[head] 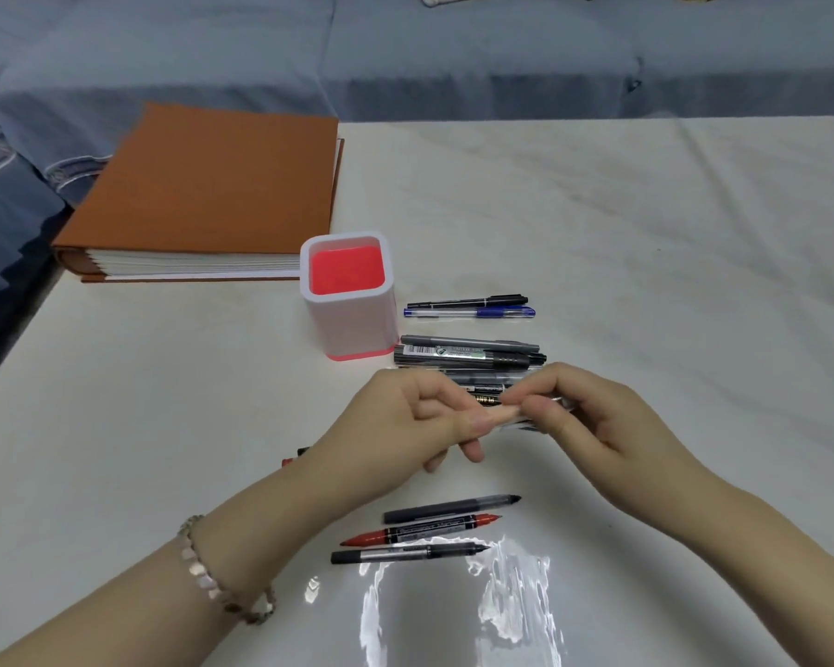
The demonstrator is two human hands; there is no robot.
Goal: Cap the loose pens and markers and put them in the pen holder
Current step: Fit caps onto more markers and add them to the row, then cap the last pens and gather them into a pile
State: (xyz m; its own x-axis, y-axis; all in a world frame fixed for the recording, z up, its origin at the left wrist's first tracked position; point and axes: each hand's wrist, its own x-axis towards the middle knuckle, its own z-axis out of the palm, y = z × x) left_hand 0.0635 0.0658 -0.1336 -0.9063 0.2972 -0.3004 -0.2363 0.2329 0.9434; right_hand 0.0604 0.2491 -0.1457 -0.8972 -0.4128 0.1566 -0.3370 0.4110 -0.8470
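Head view: left hand (405, 421) and right hand (593, 416) both pinching one pen (494, 400). Just in front of the pen holder (352, 324). Three loose pens (429, 528) nearer still.

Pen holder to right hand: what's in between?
Head view: a row of grey and black pens lies between the pen holder and the right hand.

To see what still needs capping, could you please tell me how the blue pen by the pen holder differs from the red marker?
The blue pen wears its cap; the red marker seems to show a bare tip. The blue pen has a clear barrel, the red marker a black labelled one. The blue pen lies by the pen holder, the red marker nearer the camera. Both lie flat on the table.
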